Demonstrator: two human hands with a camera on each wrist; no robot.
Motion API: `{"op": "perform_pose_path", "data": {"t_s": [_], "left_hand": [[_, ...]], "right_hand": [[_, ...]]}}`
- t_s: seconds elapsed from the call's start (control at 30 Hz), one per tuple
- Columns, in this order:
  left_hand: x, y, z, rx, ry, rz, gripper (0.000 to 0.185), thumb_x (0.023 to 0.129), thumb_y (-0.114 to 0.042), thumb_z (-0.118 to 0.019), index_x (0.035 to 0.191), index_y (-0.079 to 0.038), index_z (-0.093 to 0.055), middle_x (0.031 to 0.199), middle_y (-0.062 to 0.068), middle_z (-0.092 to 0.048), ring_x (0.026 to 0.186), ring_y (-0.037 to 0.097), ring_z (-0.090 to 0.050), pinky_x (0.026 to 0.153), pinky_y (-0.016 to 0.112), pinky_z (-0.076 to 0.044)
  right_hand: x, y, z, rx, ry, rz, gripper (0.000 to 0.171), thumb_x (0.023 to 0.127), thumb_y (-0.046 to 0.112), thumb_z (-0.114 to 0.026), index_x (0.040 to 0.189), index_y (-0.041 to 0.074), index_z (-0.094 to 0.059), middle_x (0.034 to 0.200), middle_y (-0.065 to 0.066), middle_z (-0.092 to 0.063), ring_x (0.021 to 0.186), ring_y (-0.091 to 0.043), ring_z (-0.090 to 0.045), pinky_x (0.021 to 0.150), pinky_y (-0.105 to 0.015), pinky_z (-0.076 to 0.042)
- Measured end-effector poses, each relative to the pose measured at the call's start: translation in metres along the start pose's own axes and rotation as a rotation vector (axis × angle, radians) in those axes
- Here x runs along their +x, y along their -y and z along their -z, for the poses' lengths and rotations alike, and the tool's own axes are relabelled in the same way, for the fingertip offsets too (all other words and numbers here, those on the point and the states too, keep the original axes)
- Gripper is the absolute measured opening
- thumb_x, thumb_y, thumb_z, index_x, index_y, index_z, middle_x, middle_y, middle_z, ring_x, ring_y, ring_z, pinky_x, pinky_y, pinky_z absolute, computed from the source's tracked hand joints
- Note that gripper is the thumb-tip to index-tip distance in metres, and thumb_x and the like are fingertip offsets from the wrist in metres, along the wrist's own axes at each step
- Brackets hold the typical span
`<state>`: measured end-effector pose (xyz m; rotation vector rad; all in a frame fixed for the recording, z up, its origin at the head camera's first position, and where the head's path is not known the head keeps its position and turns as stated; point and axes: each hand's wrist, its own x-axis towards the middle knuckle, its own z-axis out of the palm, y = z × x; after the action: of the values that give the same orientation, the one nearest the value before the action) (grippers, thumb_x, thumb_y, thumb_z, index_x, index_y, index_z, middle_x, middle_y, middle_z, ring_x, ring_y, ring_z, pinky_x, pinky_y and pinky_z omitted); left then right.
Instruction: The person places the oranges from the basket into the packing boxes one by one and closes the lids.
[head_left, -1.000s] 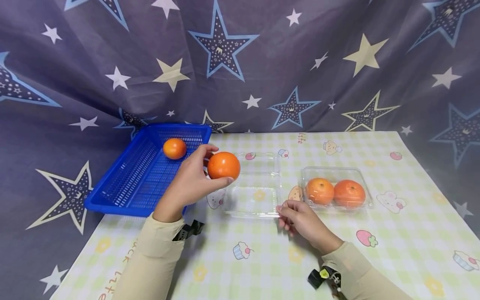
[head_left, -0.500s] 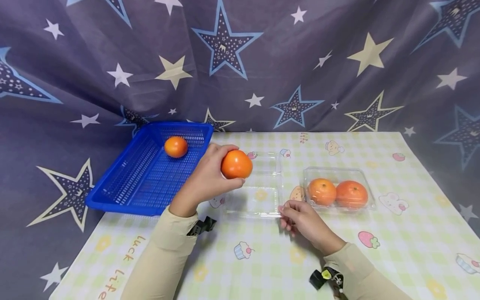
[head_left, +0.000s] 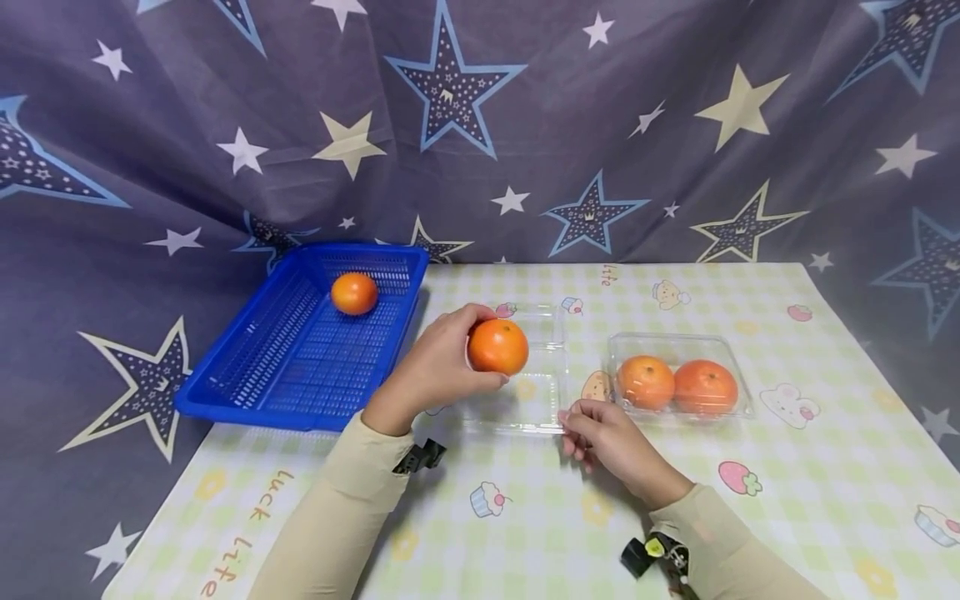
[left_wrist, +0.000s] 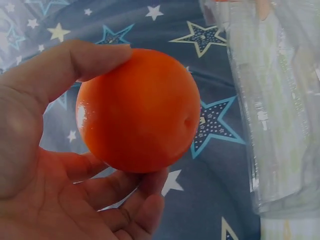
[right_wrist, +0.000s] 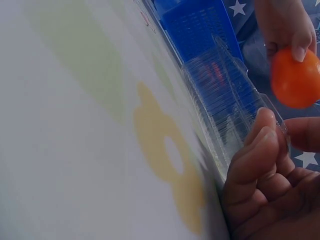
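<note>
- The left hand [head_left: 438,367] holds an orange tomato [head_left: 498,347], thumb on one side and fingers curled round the other, as the left wrist view shows close up.
- The tomato hangs in the air just over the open clear plastic box [head_left: 525,392], above its left part; it is not resting in the box.
- The right hand [head_left: 609,440] lies on the table [head_left: 750,517] at the near right corner of that open box, its fingers curled against the box's edge; in the right wrist view the fingertips [right_wrist: 264,131] touch the clear rim.
- Whether the right hand truly pinches the rim or only rests against it, I cannot tell for sure.
- A second clear box [head_left: 678,383], to the right of the open one and apart from it, holds two orange tomatoes side by side.
- A blue basket [head_left: 300,350] sits at the left edge of the table, with one small orange tomato [head_left: 354,293] near its far end.
- The table wears a pale checked cloth with cartoon prints.
- A dark curtain with stars [head_left: 480,125] hangs behind.
</note>
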<state>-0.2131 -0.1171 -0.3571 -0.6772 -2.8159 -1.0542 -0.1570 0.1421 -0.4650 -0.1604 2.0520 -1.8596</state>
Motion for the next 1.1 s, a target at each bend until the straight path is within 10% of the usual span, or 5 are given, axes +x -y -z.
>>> {"op": "perform_pose_path", "data": {"t_s": [1.1], "left_hand": [[0.006, 0.003, -0.057, 0.215, 0.151, -0.004, 0.078, 0.071, -0.029, -0.096, 0.139, -0.009, -0.064, 0.126, 0.004, -0.065, 0.112, 0.022, -0.064, 0.104, 0.041, -0.051]], "right_hand": [[0.000, -0.001, -0.001, -0.008, -0.010, -0.011, 0.029, 0.104, 0.025, -0.059, 0.092, -0.001, -0.057, 0.073, -0.008, -0.063, 0.062, -0.016, -0.054, 0.051, -0.028, -0.049]]}}
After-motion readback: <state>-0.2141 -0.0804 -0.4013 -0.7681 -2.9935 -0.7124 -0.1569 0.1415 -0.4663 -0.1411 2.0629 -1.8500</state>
